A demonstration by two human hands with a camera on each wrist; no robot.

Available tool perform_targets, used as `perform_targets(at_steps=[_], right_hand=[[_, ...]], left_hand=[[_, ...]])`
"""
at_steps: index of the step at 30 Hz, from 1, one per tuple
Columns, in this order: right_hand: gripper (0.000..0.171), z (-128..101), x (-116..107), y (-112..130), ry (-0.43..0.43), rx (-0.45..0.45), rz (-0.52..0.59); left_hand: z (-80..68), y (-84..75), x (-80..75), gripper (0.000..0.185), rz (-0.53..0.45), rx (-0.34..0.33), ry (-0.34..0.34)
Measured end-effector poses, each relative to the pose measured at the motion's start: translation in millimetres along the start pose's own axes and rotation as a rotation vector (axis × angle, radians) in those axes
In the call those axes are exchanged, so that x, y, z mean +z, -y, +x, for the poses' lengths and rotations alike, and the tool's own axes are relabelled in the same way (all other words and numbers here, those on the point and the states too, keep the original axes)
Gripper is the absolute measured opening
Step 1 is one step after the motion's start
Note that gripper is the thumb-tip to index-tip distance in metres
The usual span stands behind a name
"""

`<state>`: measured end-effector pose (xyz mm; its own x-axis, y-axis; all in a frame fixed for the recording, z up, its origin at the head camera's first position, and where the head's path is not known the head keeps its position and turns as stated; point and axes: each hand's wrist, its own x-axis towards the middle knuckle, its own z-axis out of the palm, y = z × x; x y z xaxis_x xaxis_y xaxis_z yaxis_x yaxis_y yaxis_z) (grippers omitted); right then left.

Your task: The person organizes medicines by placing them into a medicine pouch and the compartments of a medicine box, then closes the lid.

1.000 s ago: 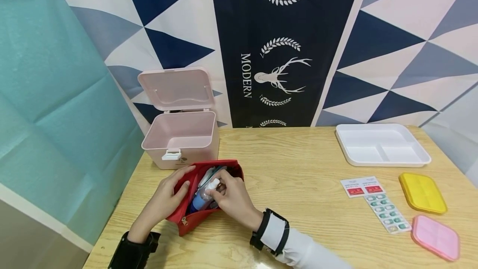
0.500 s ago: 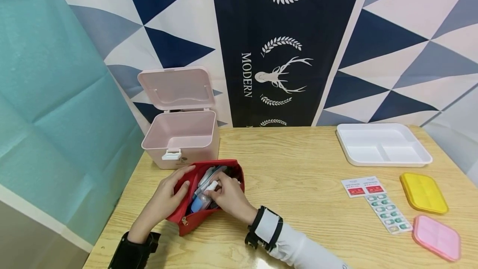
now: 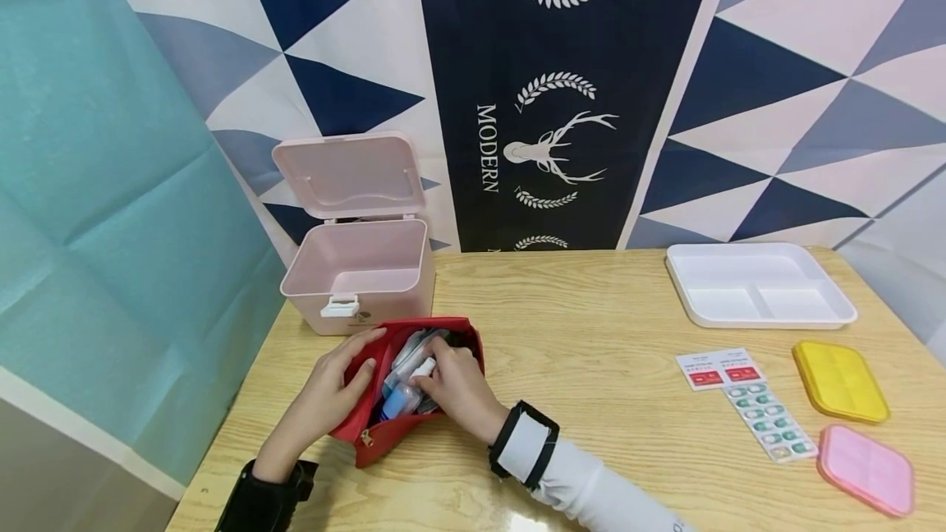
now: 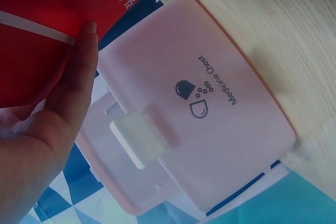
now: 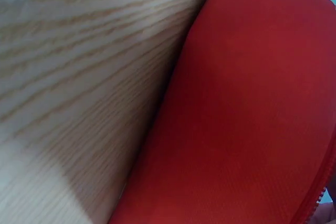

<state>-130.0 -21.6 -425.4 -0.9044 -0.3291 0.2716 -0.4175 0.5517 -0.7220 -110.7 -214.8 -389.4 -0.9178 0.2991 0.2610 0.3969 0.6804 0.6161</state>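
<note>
A red zip pouch (image 3: 392,443) gapes wide at the near left of the table. My left hand (image 3: 336,380) grips its left edge, thumb inside the opening. In the left wrist view the left hand's fingers (image 4: 73,87) lie along the pouch's outer face (image 4: 37,1). Inside sits a clear and blue bottle with a white cap (image 3: 401,401), among clear plastic packets (image 3: 405,360). My right hand (image 3: 460,388) reaches into the pouch and pinches the bottle at its cap; some fingertips are hidden. The right wrist view shows only the pouch's red side (image 5: 236,103) and the table.
Behind the pouch stands a pink medicine chest (image 3: 377,302), lid raised, latch facing me. At the right are a white divided tray (image 3: 720,290), red-and-white packets (image 3: 720,369), a capsule blister pack (image 3: 770,423), a yellow case (image 3: 841,382) and a pink case (image 3: 866,470).
The white-capped bottle has tilted down and settled lower in the pouch as my right hand shifted slightly with it. My left hand has stayed in place.
</note>
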Motion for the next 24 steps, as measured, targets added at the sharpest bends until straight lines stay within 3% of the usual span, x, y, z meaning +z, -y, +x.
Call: perform_targets(at_steps=[9,19,24], right_hand=[[0.024,-6.5,-5.6,3.5,0.012,0.003,-0.003],[0.012,-20.4,-7.2,10.6,0.001,-0.185,-0.054],[0.017,-15.8,-10.2,5.6,-0.160,-0.237,-0.188]], left_hand=[[-0.8,-1.3,-0.6,0.042,-0.012,0.012,0.002],[-2.0,-1.1,-1.8,0.042,-0.016,-0.011,0.013],[-3.5,-1.9,-2.2,0.043,-0.039,-0.013,0.029]])
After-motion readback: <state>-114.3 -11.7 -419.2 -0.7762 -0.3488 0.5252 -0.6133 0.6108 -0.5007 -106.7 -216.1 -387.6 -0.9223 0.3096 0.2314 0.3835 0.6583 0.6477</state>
